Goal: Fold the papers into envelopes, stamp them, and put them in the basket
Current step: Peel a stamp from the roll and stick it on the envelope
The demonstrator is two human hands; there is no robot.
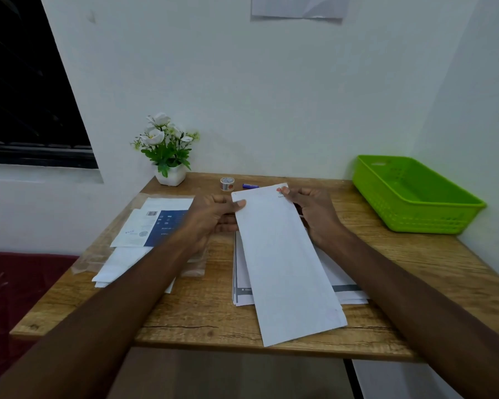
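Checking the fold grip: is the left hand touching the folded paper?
Touching. The head view shows the left hand pinching the folded paper at its far left corner, thumb lying on top of the sheet.

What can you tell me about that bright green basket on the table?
The green basket is a shallow rectangular tray that looks like plastic, with walls of small woven-style holes and a slot handle cut in its far end. It sits flat on the far right corner of the wooden table, close to the white wall. What shows of its inside holds nothing. Neither hand touches it.
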